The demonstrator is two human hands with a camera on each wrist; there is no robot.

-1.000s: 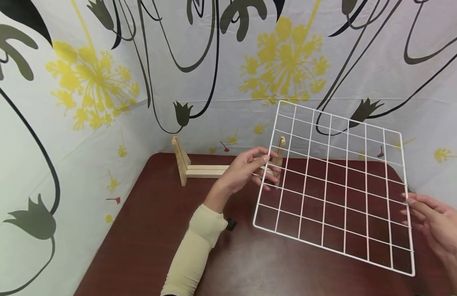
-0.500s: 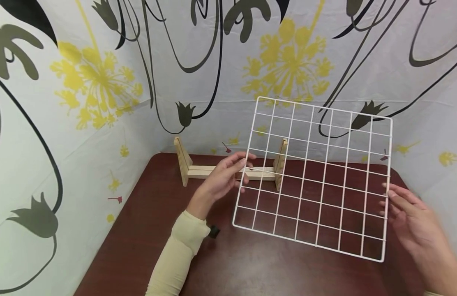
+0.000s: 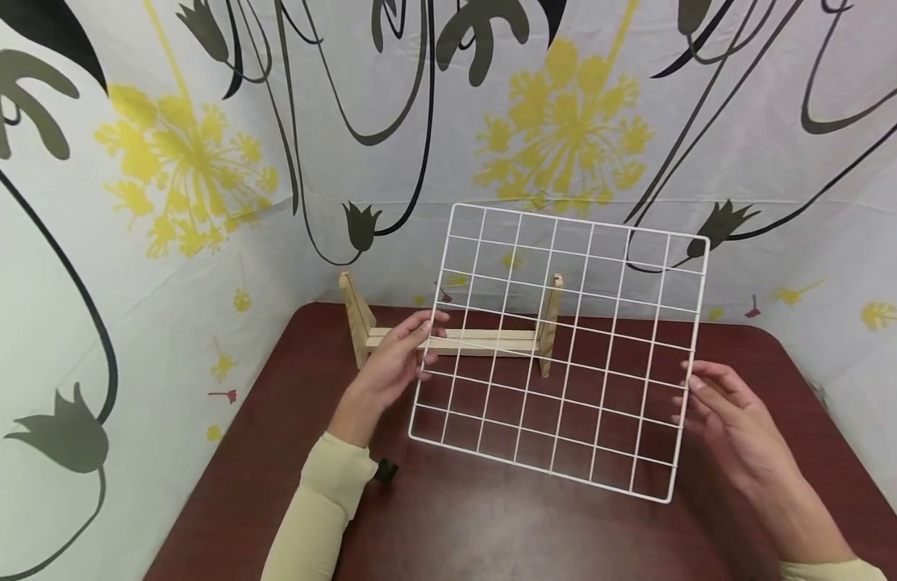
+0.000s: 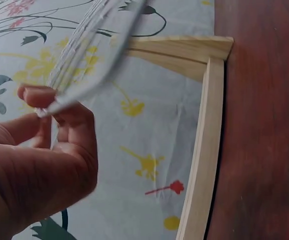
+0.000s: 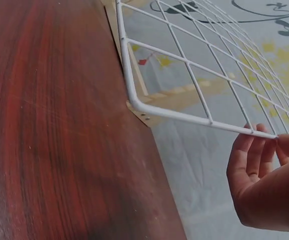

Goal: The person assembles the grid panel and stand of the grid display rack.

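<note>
Both hands hold up a white wire grid panel point(image 3: 562, 399), which tilts over the table in the head view. Its left side wire is pinched between thumb and fingers of the left hand point(image 3: 390, 363); the right hand point(image 3: 739, 428) grips the opposite side wire. In the left wrist view the panel's edge passes through the curled fingers of the left hand point(image 4: 54, 150). The right wrist view shows the right hand point(image 5: 264, 180) near one rounded corner of the panel point(image 5: 174, 114). Behind the panel stands a wooden frame point(image 3: 357, 319), two uprights joined by a crossbar, partly seen through the mesh.
The dark red-brown table point(image 3: 506, 524) reaches back to a white fabric wall point(image 3: 289, 145) printed with flowers. The wooden frame stands near the table's back edge. A small black piece point(image 3: 385, 470) shows beside the left sleeve.
Both hands have carried the grid panel leftward, so it now overlaps more of the wooden frame. The frame stays where it was.
</note>
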